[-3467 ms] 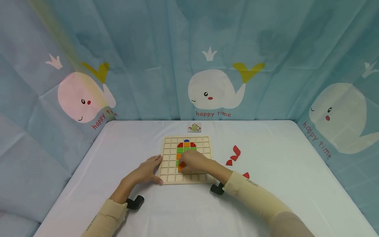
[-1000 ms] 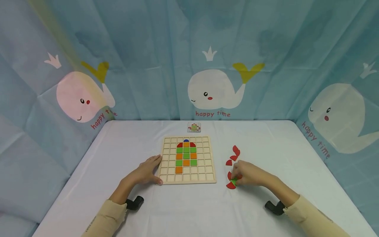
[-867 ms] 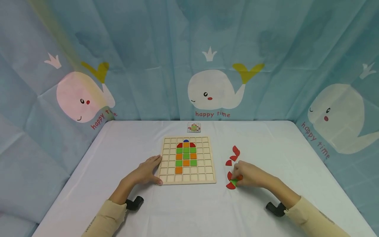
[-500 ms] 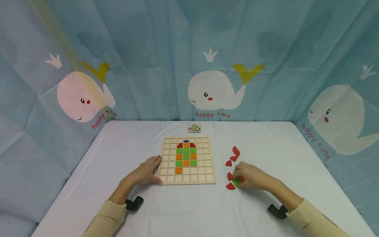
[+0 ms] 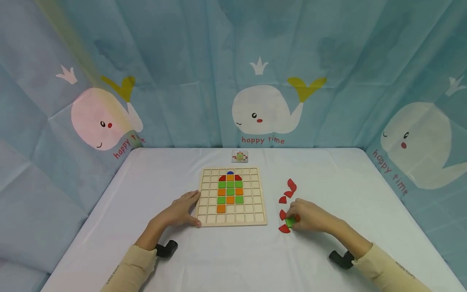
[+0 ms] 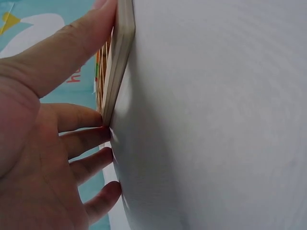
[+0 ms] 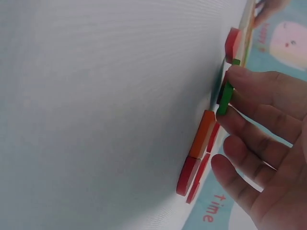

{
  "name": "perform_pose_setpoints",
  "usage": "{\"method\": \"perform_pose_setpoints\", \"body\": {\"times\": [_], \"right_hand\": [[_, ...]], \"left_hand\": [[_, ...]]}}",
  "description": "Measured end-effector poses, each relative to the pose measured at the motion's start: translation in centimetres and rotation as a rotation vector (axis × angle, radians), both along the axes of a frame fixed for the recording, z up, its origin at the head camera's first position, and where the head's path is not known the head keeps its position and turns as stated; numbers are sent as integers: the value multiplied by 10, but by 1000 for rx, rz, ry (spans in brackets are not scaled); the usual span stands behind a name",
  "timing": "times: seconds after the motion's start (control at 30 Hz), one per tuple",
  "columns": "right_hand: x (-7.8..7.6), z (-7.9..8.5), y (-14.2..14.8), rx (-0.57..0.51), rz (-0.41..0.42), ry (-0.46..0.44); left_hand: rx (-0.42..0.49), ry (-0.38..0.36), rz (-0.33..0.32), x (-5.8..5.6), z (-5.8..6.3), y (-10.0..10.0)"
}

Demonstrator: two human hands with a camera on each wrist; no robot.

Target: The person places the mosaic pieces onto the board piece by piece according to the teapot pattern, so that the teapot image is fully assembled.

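One green square tile (image 5: pixel 290 222): flat, painted wood by the look; on the white cloth-covered table (image 5: pixel 226 259), off the near R corner of the pale wooden grid board (image 5: pixel 253 209), much closer to it than to the table's R edge. Can't tell if it's clear of the cloth.
R hand (image 5: pixel 308 215): thumb & fingertips pinch the tile; ring & little fingers bent, free of it.
L hand (image 5: pixel 182 209): fingers spread, nothing gripped; tips along board's L edge, thumb at near L corner.
Tile weight/feel: prob. v. light, stiff, no give; paint may be a bit slick, esp. w/ dry fingers. Hard to break; corners might chip.
Tile hold: best by 2 opp. edges, thumb vs. index/middle; thin sides = little to grip, so square-on beats corner-to-corner.
Red quarter-circle pieces (image 5: pixel 282 200): some close beside tile, others farther toward table's far edge; light enough to get nudged.
Orange block (image 7: pixel 203 134): by the tile, partly under R hand in head view.
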State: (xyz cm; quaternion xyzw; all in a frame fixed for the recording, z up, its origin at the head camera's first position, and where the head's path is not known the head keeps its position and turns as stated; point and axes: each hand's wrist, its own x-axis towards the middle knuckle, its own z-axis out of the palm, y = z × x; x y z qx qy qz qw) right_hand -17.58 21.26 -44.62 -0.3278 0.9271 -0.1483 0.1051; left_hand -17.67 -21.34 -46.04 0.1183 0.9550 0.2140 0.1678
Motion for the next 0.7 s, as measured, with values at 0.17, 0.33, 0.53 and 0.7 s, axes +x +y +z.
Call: {"method": "perform_pose_setpoints", "body": {"times": [0.17,0.33,0.53,0.7], "right_hand": [[-3,2,-3,-21,-19,5],[-6,4,-16,-42,-23,49],[-12,7,-40,-66,-22,33],[-18,12,-58,-76,-23,11]], "left_hand": [[1,3,-10,0,-1,-1],[14,6,-14,-1,-1,-2],[22,3,-10,-1,-1,-2],[24,4,-8,-1,-1,-2]]}}
